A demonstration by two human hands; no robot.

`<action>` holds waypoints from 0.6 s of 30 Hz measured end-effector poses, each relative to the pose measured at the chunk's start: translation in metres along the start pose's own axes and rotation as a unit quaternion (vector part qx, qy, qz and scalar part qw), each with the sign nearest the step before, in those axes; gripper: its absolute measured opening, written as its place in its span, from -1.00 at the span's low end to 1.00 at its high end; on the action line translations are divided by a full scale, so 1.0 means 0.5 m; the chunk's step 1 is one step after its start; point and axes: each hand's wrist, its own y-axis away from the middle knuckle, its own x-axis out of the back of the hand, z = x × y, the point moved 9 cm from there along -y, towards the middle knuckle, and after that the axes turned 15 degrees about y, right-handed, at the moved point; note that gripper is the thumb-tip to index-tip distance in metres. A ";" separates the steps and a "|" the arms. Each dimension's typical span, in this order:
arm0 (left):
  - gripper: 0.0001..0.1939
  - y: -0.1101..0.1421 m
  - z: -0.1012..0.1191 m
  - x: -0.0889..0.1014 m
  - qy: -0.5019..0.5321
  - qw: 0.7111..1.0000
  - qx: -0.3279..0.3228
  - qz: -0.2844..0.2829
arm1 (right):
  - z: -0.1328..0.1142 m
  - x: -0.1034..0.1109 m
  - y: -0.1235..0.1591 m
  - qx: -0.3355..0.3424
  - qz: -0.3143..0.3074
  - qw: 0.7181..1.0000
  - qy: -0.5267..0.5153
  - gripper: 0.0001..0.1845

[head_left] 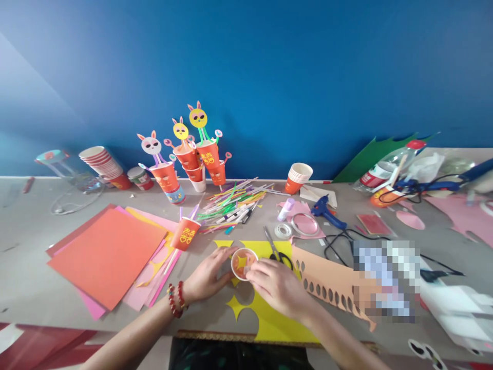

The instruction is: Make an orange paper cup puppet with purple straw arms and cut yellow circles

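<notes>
White-rimmed cup [241, 261]: 1, held over cut yellow sheet [277, 318].
Left hand [206, 275]: cup grasped.
Right hand [276, 285]: rim touched; grip cannot be told.
Scissors [273, 243]: 1 pair, beside right hand.
Rabbit faces [198, 118]: 3.

A grey table [23, 277] carries stacked paper [111, 252], a yellow sheet [273, 321] and coloured sticks [231, 203].

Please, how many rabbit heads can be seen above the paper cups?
3, left of centre, from left to right: a white rabbit head, a lower yellow rabbit head and a higher yellow rabbit head.
</notes>
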 end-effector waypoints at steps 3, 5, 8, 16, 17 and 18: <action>-0.42 0.000 0.000 0.000 -0.005 1.000 -0.005 -0.002 | 0.000 -0.003 0.001 -0.003 -0.002 1.000 0.007 -0.82; -0.41 0.001 0.000 0.000 -0.010 1.000 -0.007 -0.002 | 0.001 -0.003 0.001 -0.005 -0.002 1.000 0.007 -0.82; -0.39 0.004 -0.003 0.002 -0.013 1.000 -0.001 -0.002 | 0.004 -0.004 0.000 -0.011 -0.006 1.000 -0.001 -0.83; -0.30 0.000 0.051 0.035 0.004 1.000 -0.026 -0.007 | 0.011 -0.017 0.000 -0.012 -0.029 0.999 -0.018 -0.84; -0.29 -0.004 0.063 0.036 -0.008 0.999 -0.036 -0.010 | 0.012 -0.017 0.000 -0.010 -0.028 0.999 -0.024 -0.83; -0.27 -0.009 0.074 0.035 -0.025 0.999 -0.045 -0.011 | 0.012 -0.017 0.000 -0.008 -0.029 0.999 -0.029 -0.82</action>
